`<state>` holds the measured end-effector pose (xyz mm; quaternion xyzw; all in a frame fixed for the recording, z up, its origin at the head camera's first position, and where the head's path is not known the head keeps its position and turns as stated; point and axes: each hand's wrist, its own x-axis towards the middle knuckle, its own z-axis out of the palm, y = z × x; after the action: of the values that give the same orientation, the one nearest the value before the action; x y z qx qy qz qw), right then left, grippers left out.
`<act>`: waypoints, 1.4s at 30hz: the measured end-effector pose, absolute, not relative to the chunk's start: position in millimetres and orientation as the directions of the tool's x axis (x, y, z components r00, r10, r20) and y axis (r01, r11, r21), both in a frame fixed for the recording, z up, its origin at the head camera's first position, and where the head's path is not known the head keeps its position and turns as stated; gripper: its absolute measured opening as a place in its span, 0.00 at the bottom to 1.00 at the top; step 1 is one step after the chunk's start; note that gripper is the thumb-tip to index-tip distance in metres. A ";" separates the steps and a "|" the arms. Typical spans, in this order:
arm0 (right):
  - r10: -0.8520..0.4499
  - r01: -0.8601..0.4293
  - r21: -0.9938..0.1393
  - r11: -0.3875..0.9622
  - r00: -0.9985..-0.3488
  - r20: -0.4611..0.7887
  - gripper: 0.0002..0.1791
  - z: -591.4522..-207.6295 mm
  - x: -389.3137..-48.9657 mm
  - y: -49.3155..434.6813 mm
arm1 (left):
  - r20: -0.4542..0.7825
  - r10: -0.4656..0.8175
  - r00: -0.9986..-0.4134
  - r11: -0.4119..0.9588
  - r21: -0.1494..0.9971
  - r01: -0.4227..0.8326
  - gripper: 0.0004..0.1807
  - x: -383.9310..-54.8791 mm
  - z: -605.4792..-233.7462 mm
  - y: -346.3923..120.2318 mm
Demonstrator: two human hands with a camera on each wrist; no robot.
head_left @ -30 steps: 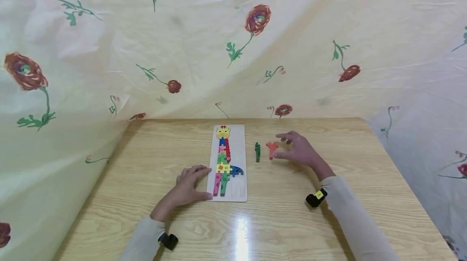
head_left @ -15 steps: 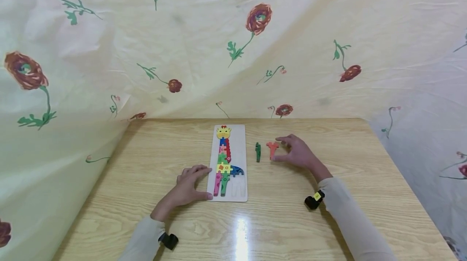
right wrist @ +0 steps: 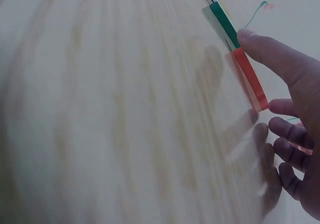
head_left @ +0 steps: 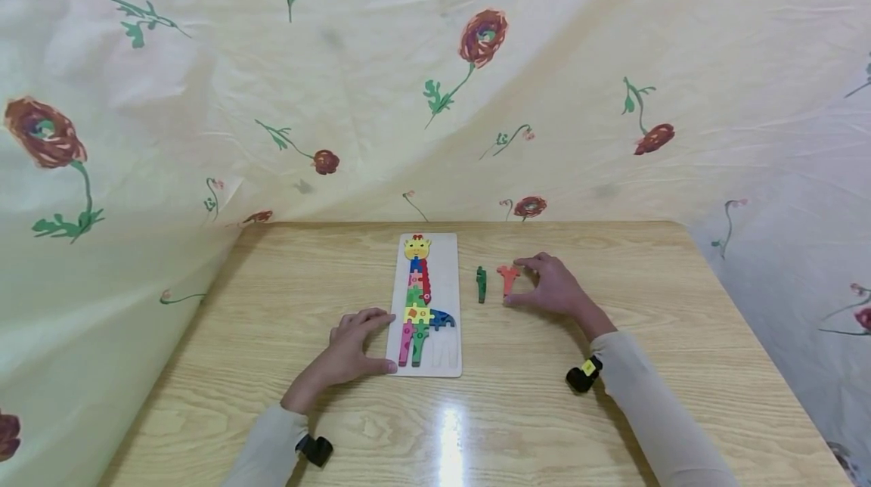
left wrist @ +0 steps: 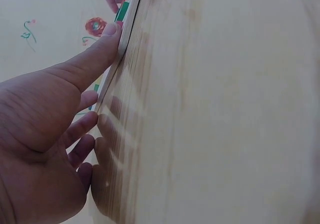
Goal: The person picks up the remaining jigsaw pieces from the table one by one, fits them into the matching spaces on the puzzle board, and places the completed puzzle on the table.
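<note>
A white puzzle board (head_left: 444, 268) with a giraffe of coloured, numbered pieces lies on the table in the head view. My left hand (head_left: 350, 351) rests at its left edge, thumb by the lower corner and index finger higher up. In the left wrist view the thumb (left wrist: 100, 53) touches the board's side. To the right of the board lies an orange puzzle piece (head_left: 507, 280), flat on the table. My right hand (head_left: 554, 286) pinches it between thumb and index finger, one at each end. A dark green puzzle piece (head_left: 481, 284) lies just left of it.
Pale leg-shaped outlines (head_left: 445, 353) show at the board's lower right, below the blue piece (head_left: 441, 318). The wooden table (head_left: 544, 426) ends at a flower-printed cloth (head_left: 367, 94) hanging behind and at the sides.
My right hand has moved slightly left and its thumb and index finger have closed in on the orange piece. The left hand and the board have stayed put.
</note>
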<state>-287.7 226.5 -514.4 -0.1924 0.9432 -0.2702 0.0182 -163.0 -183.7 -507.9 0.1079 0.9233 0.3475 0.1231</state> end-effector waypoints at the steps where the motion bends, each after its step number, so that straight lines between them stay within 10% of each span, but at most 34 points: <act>1: -0.372 -0.355 -0.512 0.782 -0.925 0.072 0.49 -514.1 -287.5 225.8 | -0.153 0.286 -0.946 0.734 0.669 0.113 0.45 -162.9 -507.8 -183.8; 42: -0.375 -0.373 -0.591 0.715 -0.919 0.127 0.42 -508.5 -279.5 229.1 | -0.165 0.290 -0.943 0.729 0.676 0.107 0.45 -163.6 -503.7 -185.1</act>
<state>-279.5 229.1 -508.5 -0.2018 0.9261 -0.3188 0.0011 -163.6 -185.1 -503.7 0.1079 0.9207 0.3516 0.1306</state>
